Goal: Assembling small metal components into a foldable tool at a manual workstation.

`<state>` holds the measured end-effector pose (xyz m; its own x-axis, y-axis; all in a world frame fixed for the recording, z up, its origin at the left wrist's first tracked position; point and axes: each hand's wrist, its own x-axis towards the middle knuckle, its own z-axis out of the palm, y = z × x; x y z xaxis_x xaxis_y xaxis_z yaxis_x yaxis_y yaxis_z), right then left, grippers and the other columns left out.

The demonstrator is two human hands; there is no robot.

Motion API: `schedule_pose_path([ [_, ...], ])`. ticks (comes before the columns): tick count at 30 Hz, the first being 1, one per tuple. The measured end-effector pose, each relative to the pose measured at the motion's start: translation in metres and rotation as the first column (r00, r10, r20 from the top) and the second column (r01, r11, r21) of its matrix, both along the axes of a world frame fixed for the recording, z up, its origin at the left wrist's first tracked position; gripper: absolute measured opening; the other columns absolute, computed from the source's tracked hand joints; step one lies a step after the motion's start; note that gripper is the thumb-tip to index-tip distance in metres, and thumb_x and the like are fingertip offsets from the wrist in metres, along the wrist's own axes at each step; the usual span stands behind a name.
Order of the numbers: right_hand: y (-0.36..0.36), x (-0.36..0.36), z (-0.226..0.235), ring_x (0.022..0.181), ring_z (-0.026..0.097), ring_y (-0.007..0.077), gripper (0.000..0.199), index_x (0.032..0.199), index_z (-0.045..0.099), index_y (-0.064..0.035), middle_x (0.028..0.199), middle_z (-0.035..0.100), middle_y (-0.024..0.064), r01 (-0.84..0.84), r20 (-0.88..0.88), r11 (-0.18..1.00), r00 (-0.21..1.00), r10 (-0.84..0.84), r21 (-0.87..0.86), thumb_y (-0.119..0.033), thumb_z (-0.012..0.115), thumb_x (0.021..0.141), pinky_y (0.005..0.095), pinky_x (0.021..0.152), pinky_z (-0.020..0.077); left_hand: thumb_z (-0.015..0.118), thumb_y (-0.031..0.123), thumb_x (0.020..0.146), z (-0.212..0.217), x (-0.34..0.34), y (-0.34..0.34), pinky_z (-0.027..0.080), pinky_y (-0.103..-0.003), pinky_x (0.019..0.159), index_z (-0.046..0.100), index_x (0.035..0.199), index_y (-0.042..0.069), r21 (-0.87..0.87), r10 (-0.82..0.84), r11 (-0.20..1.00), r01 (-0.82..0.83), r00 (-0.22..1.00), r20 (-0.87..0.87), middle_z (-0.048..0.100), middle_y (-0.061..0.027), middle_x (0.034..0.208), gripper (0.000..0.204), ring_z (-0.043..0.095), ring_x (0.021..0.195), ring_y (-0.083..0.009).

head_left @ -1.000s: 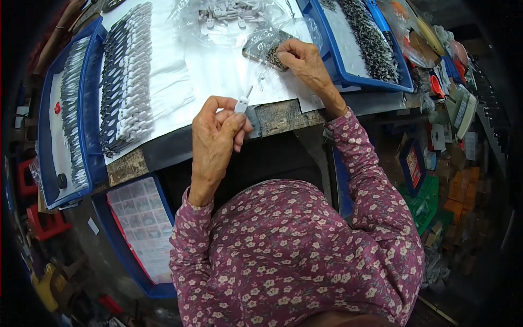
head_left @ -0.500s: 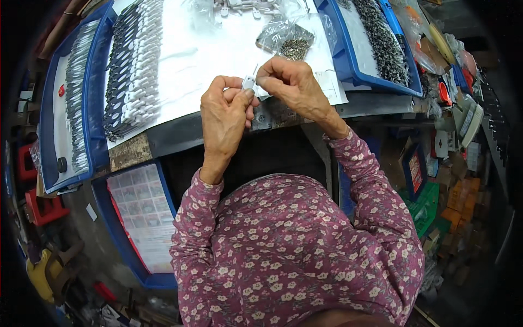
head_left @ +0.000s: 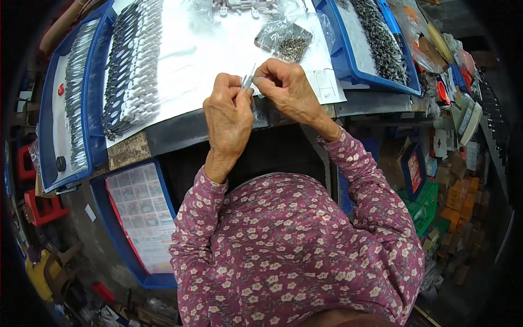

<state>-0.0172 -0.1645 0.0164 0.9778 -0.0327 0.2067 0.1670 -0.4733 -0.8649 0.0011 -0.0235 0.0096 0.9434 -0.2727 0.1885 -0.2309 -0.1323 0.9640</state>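
Observation:
Over the near edge of the table, my left hand [head_left: 229, 122] pinches a small white plastic part [head_left: 247, 82] between thumb and fingers. A thin pale tip points up from it. My right hand [head_left: 294, 94] is closed beside it, thumb and forefinger pressed together against the part's right side; whatever they pinch is too small to make out. Beyond the hands lies a clear plastic bag [head_left: 267, 39] with small brassy metal pieces [head_left: 294, 48] in it. More white plastic parts [head_left: 255, 12] lie loose at the far edge of the view.
Stacked white-and-black pieces [head_left: 143, 65] line the white sheet [head_left: 182, 71] on the left. A blue tray [head_left: 93, 98] of slim parts stands beyond them. Another blue tray [head_left: 348, 65] holds dark small parts at right. Below the table sits a blue bin [head_left: 133, 267] with printed sheets.
My left hand has turned the white part, which now shows its narrow side and points upward. My right hand has shifted slightly left and stays close against it.

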Motion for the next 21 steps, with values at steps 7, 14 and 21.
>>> schedule_pose_path([
  [7,-0.009,0.0,-0.006,0.044,0.04,0.002,0.018,0.075,0.058,0.0,0.056,0.049,-0.0031,0.004,-0.203,0.953,0.977,0.06,0.302,-0.016,0.06,0.083,0.0169,0.038,0.0297,0.051,-0.001,0.077,-0.004,0.004,0.002,0.041,-0.025,0.044,0.047,0.081,-0.004,-0.015,-0.019,1.0,0.018,0.995,-0.094,0.057,-0.0099,0.056,0.006,0.054,0.049,-0.013],
  [14,-0.028,0.003,0.004,0.046,0.043,0.0023,0.015,0.077,0.06,-0.0029,0.057,0.051,-0.0028,-0.042,-0.129,0.987,0.99,0.062,0.155,-0.016,0.058,0.084,0.0173,0.039,0.0311,0.052,0.0,0.081,-0.008,0.002,0.009,0.037,-0.017,0.042,0.048,0.085,-0.002,-0.252,-0.18,0.964,0.09,0.915,-0.361,0.058,-0.0066,0.061,0.007,0.047,0.048,-0.0044],
  [21,-0.085,0.025,-0.023,0.059,0.057,0.02,0.008,0.081,0.058,0.0004,0.071,0.058,0.0091,0.276,0.349,0.8,0.933,-0.089,-0.533,-0.007,0.057,0.078,0.0289,0.053,0.044,0.052,0.002,0.082,-0.008,0.003,0.009,0.036,-0.016,0.041,0.048,0.088,-0.002,-0.27,-0.209,0.958,0.1,0.887,-0.412,0.059,-0.0082,0.063,0.008,0.047,0.047,-0.004],
])
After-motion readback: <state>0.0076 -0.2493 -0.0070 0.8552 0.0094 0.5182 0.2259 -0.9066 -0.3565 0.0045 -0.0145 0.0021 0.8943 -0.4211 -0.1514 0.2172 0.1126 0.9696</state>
